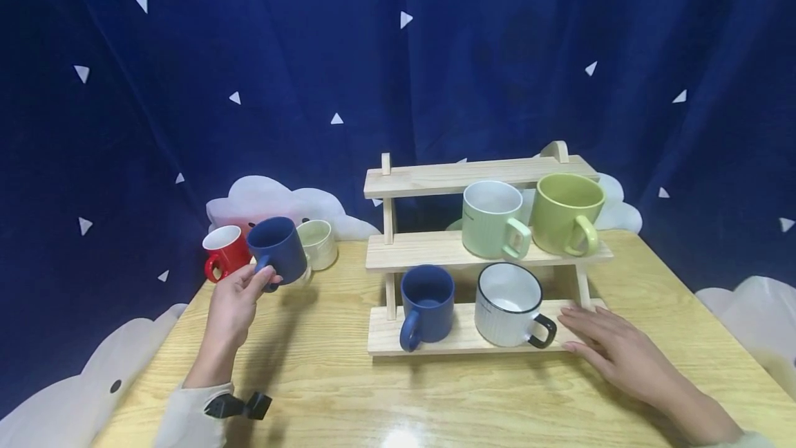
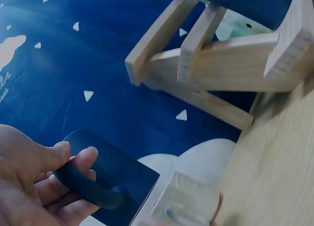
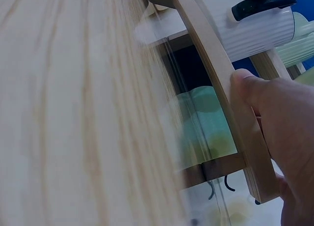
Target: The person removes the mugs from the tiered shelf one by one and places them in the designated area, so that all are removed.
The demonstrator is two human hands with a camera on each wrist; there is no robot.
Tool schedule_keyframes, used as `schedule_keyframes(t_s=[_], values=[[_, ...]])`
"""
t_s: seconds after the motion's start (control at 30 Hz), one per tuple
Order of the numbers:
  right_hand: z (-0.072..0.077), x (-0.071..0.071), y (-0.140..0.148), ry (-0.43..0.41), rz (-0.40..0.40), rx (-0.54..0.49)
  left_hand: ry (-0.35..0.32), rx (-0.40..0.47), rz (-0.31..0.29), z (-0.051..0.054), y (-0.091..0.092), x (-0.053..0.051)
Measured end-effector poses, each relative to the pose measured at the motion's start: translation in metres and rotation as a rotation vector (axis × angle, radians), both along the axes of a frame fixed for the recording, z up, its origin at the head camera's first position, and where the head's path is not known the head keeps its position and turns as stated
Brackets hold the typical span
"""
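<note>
My left hand (image 1: pixel 235 303) holds a dark blue mug (image 1: pixel 276 247) by its handle, above the left part of the table. In the left wrist view the fingers curl round that handle (image 2: pixel 88 186). My right hand (image 1: pixel 622 351) rests at the right end of the bottom board of a three-tier wooden shelf (image 1: pixel 410 251). Its fingers lie fairly straight, and in the right wrist view the thumb (image 3: pixel 245 81) touches the board's edge. Nearest to it stands a white ribbed mug (image 1: pixel 506 310) with a black handle. A second blue mug (image 1: pixel 435 303) is left of that one.
On the middle tier stand a mint mug (image 1: pixel 488 223) and a lime green mug (image 1: pixel 562 209). A red mug (image 1: pixel 233 251) and a cream mug (image 1: pixel 321 244) are on the wooden table (image 1: pixel 336 393) at the back left. A dark blue curtain (image 1: pixel 311 54) hangs behind.
</note>
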State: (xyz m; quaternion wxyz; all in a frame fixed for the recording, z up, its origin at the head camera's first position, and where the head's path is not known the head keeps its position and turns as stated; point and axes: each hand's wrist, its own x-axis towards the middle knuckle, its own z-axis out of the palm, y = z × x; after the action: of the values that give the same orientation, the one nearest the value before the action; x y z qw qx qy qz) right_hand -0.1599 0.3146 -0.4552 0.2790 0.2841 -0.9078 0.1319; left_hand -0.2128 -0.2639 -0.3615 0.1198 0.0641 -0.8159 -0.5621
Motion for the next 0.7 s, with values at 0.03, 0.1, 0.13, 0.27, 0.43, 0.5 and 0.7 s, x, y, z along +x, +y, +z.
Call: schedule_keyframes(t_s=[0.03, 0.1, 0.13, 0.27, 0.43, 0.5, 0.7], values=[[0.000, 0.000, 0.000, 0.000, -0.001, 0.000, 0.004, -0.005, 0.006, -0.001, -0.002, 0.000], [-0.001, 0.001, 0.000, 0.001, 0.004, -0.002, 0.016, -0.020, 0.021, -0.004, -0.005, 0.000], [-0.001, 0.001, 0.000, 0.002, 0.007, -0.004, 0.019, -0.032, 0.028, -0.005, -0.008, 0.000], [0.001, 0.000, -0.001, 0.005, 0.018, -0.009, 0.032, -0.042, 0.046, -0.010, -0.017, 0.000], [0.001, -0.001, -0.001, 0.003, 0.017, -0.002, 0.016, -0.013, 0.045, -0.018, -0.033, 0.001], [0.001, -0.001, -0.001, -0.001, 0.012, 0.003, 0.010, -0.010, 0.047, -0.021, -0.040, 0.002], [0.000, -0.001, 0.000, -0.006, 0.000, 0.003, 0.010, -0.033, 0.052, -0.031, -0.057, 0.002]])
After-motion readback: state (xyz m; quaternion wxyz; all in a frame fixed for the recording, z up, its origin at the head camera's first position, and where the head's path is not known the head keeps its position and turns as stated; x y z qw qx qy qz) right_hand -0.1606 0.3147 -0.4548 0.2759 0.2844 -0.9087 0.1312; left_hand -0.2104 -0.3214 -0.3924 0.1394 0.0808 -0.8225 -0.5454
